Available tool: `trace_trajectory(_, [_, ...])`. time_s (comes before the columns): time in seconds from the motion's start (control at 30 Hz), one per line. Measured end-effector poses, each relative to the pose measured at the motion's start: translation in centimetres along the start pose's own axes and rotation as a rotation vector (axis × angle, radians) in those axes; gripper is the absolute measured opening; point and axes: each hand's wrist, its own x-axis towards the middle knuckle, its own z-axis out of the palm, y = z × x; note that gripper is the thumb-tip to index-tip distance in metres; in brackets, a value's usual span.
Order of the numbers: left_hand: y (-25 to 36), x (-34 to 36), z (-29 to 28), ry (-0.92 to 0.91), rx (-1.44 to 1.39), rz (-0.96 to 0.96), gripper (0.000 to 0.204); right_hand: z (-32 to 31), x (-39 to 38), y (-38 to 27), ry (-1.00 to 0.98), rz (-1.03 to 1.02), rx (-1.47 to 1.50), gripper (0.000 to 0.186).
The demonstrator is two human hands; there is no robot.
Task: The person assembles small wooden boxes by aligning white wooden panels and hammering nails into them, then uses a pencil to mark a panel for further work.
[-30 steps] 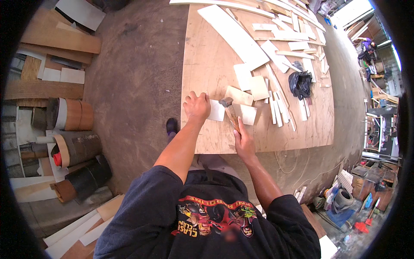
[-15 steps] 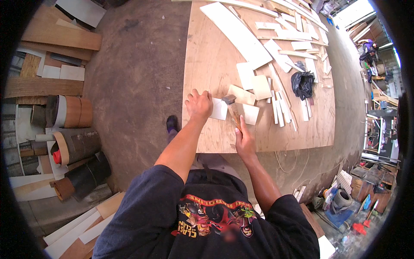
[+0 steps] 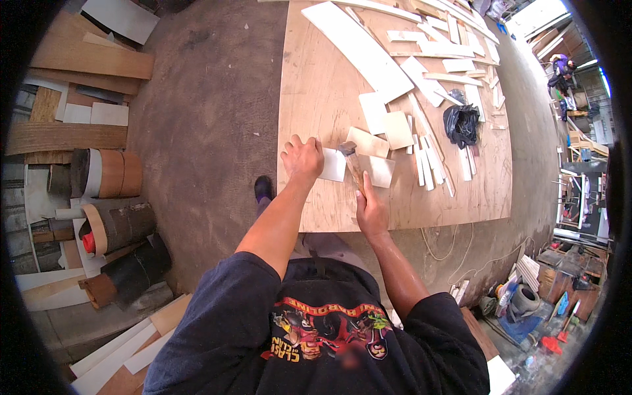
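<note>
From my remote view over the workshop, stacked boards (image 3: 79, 135) and rolled sheet material (image 3: 108, 224) line the floor at far left, with pale offcuts (image 3: 125, 352) lying near the lower edge. Moving right, I see the person's left hand (image 3: 301, 158) resting flat, fingers spread, on the plywood desk (image 3: 316, 85), its fingertips pressing the left edge of a small white square panel (image 3: 333, 164). Just beside that panel, the right hand (image 3: 370, 209) is closed around the wooden handle of a hammer (image 3: 353, 166), whose metal head sits at the panel's upper right corner; I cannot tell whether the head touches the panel. Past the hammer lie several tan and white squares (image 3: 388, 128), some overlapping, and a fan of thin white strips (image 3: 426, 158). A long white board (image 3: 365, 46) runs diagonally across the desk's far side. Further right, a crumpled black bag (image 3: 462, 124) lies among more strips, and at far right, cluttered tools (image 3: 526, 303) sit on the floor below the desk.
</note>
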Motion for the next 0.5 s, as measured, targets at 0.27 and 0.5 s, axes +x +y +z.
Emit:
trace_trajectory(0.27, [-0.4,-0.1,-0.2,-0.036,-0.014,-0.025,0.04,-1.9,0.6,-3.2,-0.003,0.014,0.112,0.055])
trace_trajectory(0.5, [-0.1,-0.3,0.3,0.012,-0.027,0.017,0.042,-1.2,0.1,-2.5,-0.059,-0.015,-0.041,0.057])
